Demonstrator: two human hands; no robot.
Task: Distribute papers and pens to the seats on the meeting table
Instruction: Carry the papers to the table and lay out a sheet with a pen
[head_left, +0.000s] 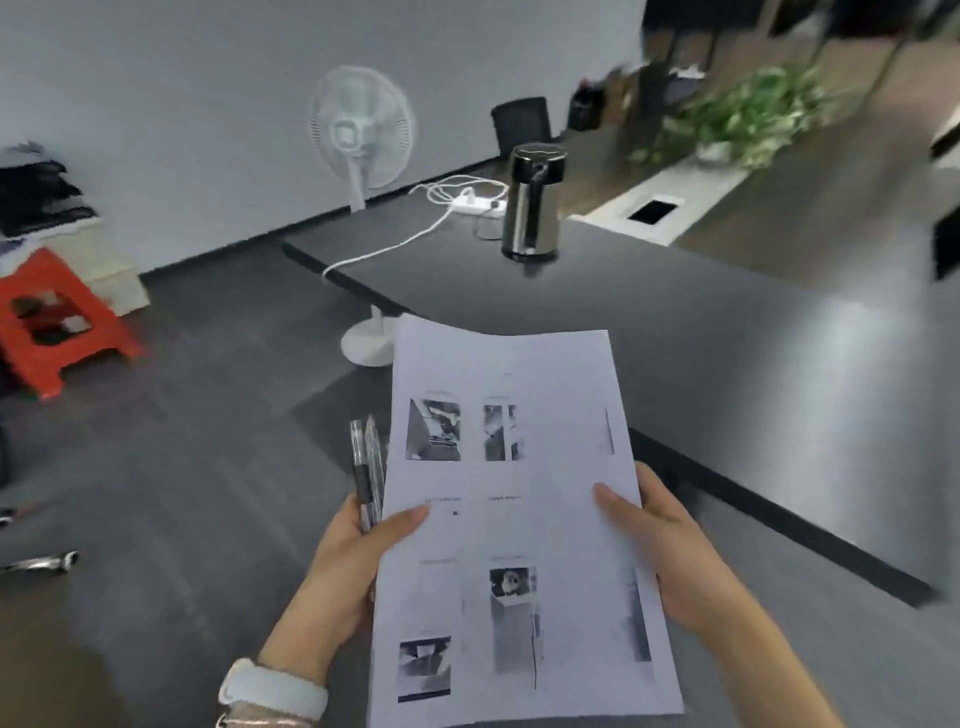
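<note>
I hold a stack of white printed papers with small black-and-white pictures in front of me, over the near edge of the dark meeting table. My left hand grips the stack's left edge, thumb on top, and also holds a few clear pens that stick up beside the papers. My right hand grips the right edge, thumb on the sheet. A white watch sits on my left wrist.
On the table stand a steel thermos jug and a white power strip with a cable. A white pedestal fan stands beyond the table's left end. An orange stool is on the floor at left; plants at far right.
</note>
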